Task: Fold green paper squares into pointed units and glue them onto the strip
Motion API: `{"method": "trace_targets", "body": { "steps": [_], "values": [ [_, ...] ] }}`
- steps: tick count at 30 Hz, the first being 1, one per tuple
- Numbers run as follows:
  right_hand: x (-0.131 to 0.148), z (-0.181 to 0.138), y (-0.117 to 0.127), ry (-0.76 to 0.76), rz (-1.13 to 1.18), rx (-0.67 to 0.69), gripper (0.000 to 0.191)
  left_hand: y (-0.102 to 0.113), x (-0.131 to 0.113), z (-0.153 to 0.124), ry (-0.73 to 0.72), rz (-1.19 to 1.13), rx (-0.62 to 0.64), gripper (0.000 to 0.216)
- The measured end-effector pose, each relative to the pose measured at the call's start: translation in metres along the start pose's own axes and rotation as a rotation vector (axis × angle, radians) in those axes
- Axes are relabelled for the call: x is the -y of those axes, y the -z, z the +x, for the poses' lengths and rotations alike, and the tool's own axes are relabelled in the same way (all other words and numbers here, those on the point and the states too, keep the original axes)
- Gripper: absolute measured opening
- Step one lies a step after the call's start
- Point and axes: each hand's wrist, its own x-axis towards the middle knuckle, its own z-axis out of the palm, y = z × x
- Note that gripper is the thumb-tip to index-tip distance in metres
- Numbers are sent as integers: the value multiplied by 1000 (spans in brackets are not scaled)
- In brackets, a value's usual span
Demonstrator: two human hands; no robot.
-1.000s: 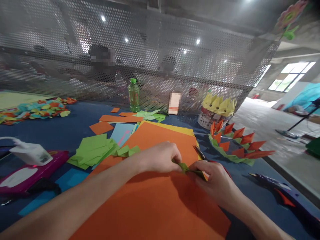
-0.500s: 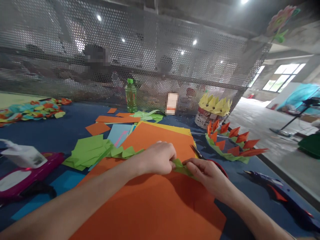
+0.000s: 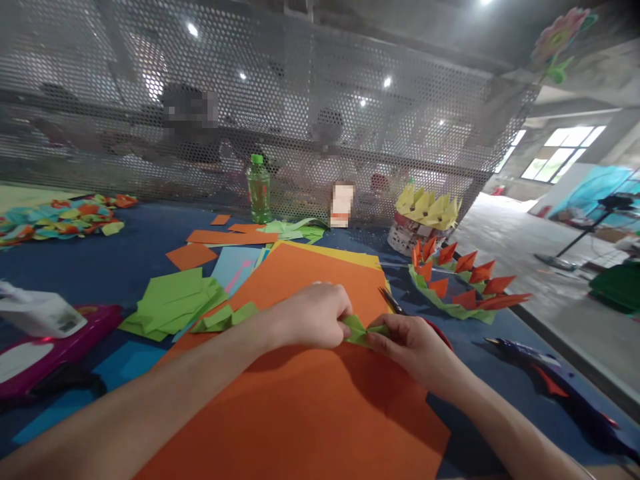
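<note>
left hand [image 3: 313,315]: one of two hands in view; fingers curled in, thumb and fingertips pinched on the left end of the green folded piece [image 3: 361,328].
right hand [image 3: 407,340]: fingers drawn together, pinching the right end of the same piece; the two hands nearly meet.
green folded piece: one, small, held just above the orange sheet [image 3: 300,413], between the hands and near the sheet's right edge.
orange sheet: one large sheet, flat on the blue table [image 3: 125,260] under both forearms; open bare sheet lies beyond the hands.
scissors [image 3: 393,301]: one pair, just beyond the right hand at the sheet's right edge; handles mostly hidden by the hand.
glue gun [image 3: 545,373]: one, dark, right of the right forearm, close to the table's right edge.
green paper pile [image 3: 170,300]: one loose stack left of the left forearm; a few folded bits trail onto the orange sheet.
pink case [image 3: 45,350]: one, at the left edge, a white block [image 3: 37,313] just behind it.
paper ring [image 3: 460,287]: one, green base with orange tips, far right by the table edge; tips too crowded to count surely.
bottle [image 3: 259,189]: one, green, upright against the mesh screen [image 3: 300,120] along the far edge.
</note>
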Motion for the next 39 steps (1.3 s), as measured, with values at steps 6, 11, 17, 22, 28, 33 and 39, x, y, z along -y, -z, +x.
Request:
{"method": "trace_targets", "body": {
  "steps": [6,11,17,22,28,33,39],
  "values": [
    [0,-5,-4,68,-66,-101,19,0,-4,1,-3,93,-40,23],
    [-4,-7,-9,100,-113,-179,13,-2,-10,4,-11,215,-134,21],
    [-9,-1,-8,89,-118,-148,19,-2,-16,3,-41,317,-183,20],
    [-10,-1,-10,96,-104,-116,18,-6,-23,1,-77,354,-224,19],
    [-3,-7,-12,142,-147,-151,19,-8,-29,-2,-101,358,-243,22],
    [1,-10,-12,168,-184,-153,18,-11,-29,1,-134,363,-235,22],
    [-5,-6,-12,160,-198,-119,13,-9,-28,2,-110,380,-209,21]
  ]
}}
